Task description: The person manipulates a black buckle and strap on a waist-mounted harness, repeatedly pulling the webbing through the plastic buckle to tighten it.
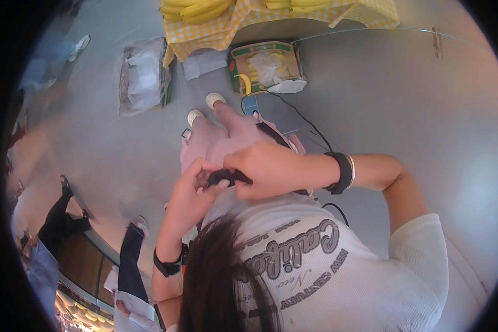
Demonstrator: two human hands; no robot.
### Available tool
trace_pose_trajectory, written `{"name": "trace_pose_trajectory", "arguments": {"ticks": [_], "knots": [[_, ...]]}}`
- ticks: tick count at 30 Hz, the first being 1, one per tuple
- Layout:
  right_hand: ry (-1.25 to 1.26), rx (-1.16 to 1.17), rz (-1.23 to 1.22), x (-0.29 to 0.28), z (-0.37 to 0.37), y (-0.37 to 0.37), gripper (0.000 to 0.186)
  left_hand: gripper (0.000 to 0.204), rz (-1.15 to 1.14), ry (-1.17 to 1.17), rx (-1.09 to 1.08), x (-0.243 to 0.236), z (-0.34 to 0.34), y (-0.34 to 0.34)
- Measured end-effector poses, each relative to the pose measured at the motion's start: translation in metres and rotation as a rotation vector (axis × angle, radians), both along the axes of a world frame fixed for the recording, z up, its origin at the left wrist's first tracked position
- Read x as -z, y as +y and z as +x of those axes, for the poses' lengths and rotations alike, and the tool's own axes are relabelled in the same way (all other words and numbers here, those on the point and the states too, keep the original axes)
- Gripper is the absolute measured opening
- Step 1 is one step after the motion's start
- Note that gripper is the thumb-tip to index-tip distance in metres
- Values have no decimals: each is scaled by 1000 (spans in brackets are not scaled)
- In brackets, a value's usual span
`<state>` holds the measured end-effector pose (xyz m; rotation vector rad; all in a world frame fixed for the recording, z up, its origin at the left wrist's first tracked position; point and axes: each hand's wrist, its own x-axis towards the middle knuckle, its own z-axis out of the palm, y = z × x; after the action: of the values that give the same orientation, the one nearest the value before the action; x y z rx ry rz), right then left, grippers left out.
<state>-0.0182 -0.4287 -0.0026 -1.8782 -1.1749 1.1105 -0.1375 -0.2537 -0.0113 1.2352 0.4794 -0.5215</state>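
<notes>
In front of my waist, my left hand point(191, 185) pinches one end of a small black strap-like thing point(222, 176) between thumb and fingers. My right hand point(279, 169) is closed on its other end, knuckles up, hiding part of it. The two hands nearly touch. What exactly the black thing is, I cannot make out. Black bands sit on both my wrists, and a thin black cable point(299, 113) runs beside my right forearm.
Ahead stands a table with a yellow checked cloth point(199, 34), bearing bananas point(196, 10). Below it are an open box of bananas point(286, 48) and a box with clear plastic point(144, 74). People in dark trousers point(130, 260) stand to the left and behind.
</notes>
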Motion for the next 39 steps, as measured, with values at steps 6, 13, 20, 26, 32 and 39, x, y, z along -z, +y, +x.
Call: {"name": "trace_pose_trajectory", "arguments": {"ticks": [6,13,20,26,32,39], "knots": [[272,-25,-47,15,19,9,21,19,-247,138,-69,13,4,6],[232,-137,-104,9,33,18,26,17,-179,32,-103,11,7,2],[-324,-254,-214,-8,18,26,22,19,59,-20,-22,-4,14,-8],[-130,-155,-194,-8,28,17,28,17,103,-73,-57,-2,14,-8],[-52,-153,-68,-12,38,21,31,18,181,-144,36,-12,18,0],[-369,-95,-68,-10,6,11,27,18,429,-272,80,-5,-2,-35]]}}
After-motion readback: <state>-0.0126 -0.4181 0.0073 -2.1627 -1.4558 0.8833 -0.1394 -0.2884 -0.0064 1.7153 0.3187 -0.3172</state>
